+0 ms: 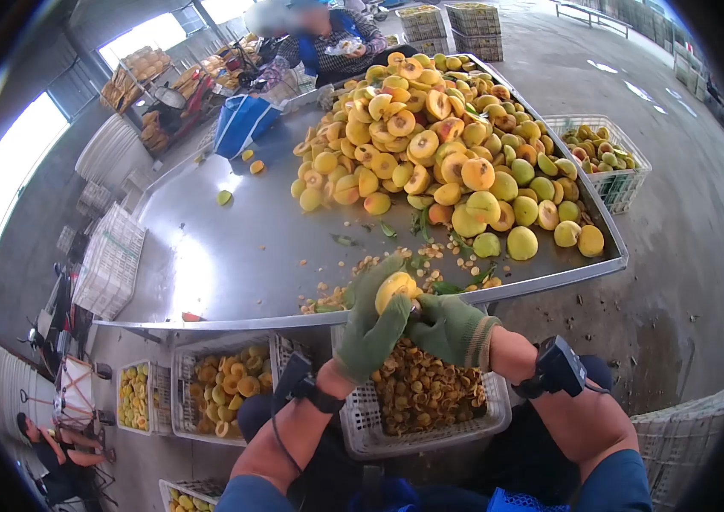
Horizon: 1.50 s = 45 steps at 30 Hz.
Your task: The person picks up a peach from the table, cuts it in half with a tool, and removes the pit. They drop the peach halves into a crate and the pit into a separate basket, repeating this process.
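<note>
A yellow peach piece is gripped in my gloved left hand, its fingers wrapped round the fruit. My gloved right hand is closed against the fruit's right side, around a small object that I cannot make out. Both hands are over the near edge of the metal table. Beneath them stands a white basket with brown pits and scraps. Behind the hands rises a large pile of halved and whole peaches, with seeds and green leaves in front of it.
Baskets of peach halves stand left of my legs. Another basket is beyond the table's right side. A blue bag lies at the far left of the table. One person works across it; another sits at lower left.
</note>
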{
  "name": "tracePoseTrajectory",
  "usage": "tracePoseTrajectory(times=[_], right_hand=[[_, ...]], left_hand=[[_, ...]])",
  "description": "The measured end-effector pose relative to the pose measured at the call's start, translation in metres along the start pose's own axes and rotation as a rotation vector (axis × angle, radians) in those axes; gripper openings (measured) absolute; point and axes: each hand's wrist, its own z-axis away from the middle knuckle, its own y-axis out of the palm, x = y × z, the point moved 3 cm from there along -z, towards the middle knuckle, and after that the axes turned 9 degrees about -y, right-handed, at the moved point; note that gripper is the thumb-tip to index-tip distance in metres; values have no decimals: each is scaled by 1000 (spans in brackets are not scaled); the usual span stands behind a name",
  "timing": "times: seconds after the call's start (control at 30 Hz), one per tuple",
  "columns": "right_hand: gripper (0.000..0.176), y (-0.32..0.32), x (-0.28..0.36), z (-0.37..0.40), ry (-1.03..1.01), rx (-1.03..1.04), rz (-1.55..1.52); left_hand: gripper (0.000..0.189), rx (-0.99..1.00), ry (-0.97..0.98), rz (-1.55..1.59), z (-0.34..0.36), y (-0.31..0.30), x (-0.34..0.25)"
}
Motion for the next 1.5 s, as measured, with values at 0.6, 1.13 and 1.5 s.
tracePoseTrajectory(times=[0.6,1.13,1.5], right_hand=[[20,5,13,-1,123,124,-488],[25,5,22,9,424,609,-1440],[27,35,44,32,449,546,-1314]], left_hand=[[39,86,-102,52,-6,-5,-5],[48,155,-149,129,-1,-8,-17],[57,105,-288,397,39,-5,-18]])
